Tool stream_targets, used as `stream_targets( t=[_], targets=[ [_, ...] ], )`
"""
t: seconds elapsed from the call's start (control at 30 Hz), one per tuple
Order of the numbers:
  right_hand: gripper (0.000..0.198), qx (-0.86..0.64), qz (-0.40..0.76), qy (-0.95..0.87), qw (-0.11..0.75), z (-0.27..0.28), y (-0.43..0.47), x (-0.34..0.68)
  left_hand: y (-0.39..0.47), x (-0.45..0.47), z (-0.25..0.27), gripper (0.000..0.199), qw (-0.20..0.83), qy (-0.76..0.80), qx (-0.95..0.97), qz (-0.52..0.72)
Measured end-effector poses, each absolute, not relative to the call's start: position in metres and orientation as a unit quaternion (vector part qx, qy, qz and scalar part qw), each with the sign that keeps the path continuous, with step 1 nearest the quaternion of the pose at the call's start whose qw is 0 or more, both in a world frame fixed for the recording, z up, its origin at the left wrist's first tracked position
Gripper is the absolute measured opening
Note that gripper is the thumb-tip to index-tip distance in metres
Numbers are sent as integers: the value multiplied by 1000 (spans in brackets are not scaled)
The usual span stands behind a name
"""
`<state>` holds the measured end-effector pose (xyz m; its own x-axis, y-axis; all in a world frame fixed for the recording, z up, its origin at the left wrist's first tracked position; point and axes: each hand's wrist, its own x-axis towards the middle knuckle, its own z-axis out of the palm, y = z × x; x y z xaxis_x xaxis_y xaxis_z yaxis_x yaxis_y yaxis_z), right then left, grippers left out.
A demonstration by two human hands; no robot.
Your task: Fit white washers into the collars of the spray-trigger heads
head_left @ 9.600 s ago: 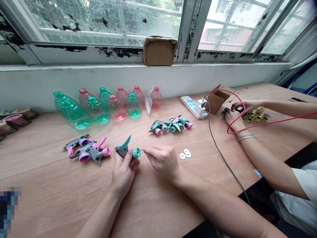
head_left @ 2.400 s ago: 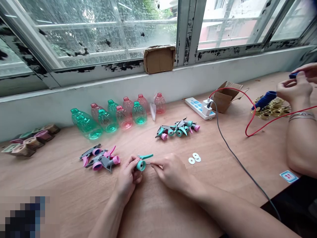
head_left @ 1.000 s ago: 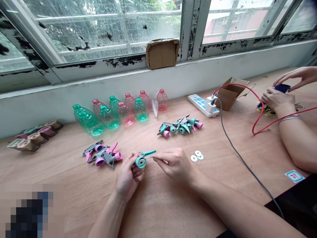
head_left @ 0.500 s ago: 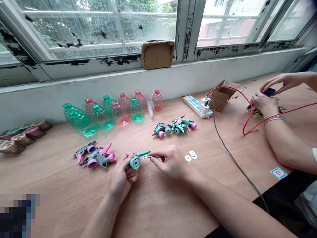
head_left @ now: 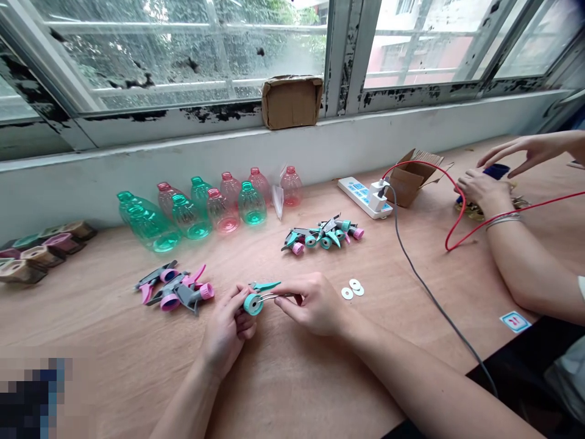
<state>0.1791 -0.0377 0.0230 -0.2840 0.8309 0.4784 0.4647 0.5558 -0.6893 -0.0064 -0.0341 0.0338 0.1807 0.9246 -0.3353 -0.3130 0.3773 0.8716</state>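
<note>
Slim metal tweezers swing in to the ring-shaped teal plastic collar

We see the tweezer tips move from just outside the collar a moment ago to its face now, beside the flat white disc that sits inside the ring. Our right hand has its fingers pinched closed around the tweezers. Our left hand curls its fingers firmly around the teal plastic trigger spray head, which we hold above the wooden worktop with the collar's opening turned outward and the teal lever pointing right; the hand hides much of its body.

To the right we have three flat white discs with center holes, two of them overlapping. Left of our hands lies a pile of pink and grey plastic spray heads; behind our right hand lies a mixed teal, grey and pink pile. Clear green and pink plastic bottles stand near the wall.
</note>
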Motion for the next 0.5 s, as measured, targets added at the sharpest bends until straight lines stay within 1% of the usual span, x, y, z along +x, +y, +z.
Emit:
stream_targets(
  t=[0.13, 0.2, 0.27, 0.33, 0.5],
  targets=[
    [20, -408, 216, -777, 428, 26, -38, 179, -33, -6, 32, 33, 681, 463, 333, 459],
    [22, -413, 217, -773, 430, 28, -38, 178, -32, -6, 32, 32, 651, 464, 348, 489],
    [21, -428, 214, -763, 434, 29, -38, 177, -32, -6, 32, 30, 591, 464, 391, 532],
    [20, -437, 215, -753, 443, 28, -36, 177, -31, -7, 30, 29, 508, 467, 450, 567],
    [17, -439, 230, -710, 500, 23, -35, 177, -30, -18, 15, 24, 329, 492, 543, 596]
  ],
)
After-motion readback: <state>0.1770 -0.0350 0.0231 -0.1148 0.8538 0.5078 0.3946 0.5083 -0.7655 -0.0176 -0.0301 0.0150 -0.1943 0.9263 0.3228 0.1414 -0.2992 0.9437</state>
